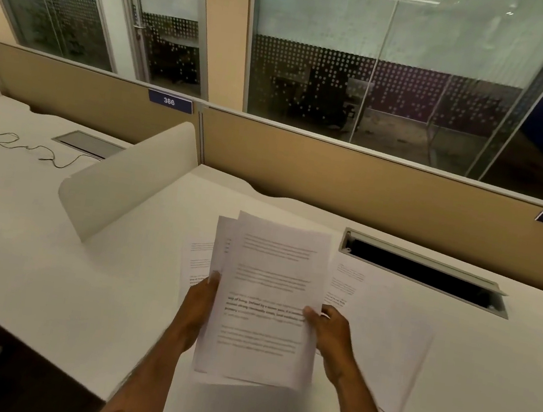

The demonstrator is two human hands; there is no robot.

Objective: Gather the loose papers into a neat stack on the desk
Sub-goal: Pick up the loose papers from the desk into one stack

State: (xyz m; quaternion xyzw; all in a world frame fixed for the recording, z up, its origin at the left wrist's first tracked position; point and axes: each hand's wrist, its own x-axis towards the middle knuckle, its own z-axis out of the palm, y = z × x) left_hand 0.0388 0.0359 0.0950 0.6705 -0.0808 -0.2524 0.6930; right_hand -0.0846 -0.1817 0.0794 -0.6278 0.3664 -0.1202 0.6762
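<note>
I hold a bundle of printed white papers [268,295] lifted above the white desk [112,306], its sheets slightly fanned at the top. My left hand [200,307] grips the bundle's left edge, thumb on the front. My right hand [329,334] grips the right edge, thumb on the top sheet. One loose printed sheet [196,258] lies flat on the desk behind the bundle at the left. Another loose sheet [381,331] lies on the desk to the right, reaching toward the front.
A white curved divider [128,183] separates this desk from the one at the left, where a thin cable [29,148] lies. An open cable hatch [423,272] sits at the back right. A tan partition [369,187] closes the desk's far side.
</note>
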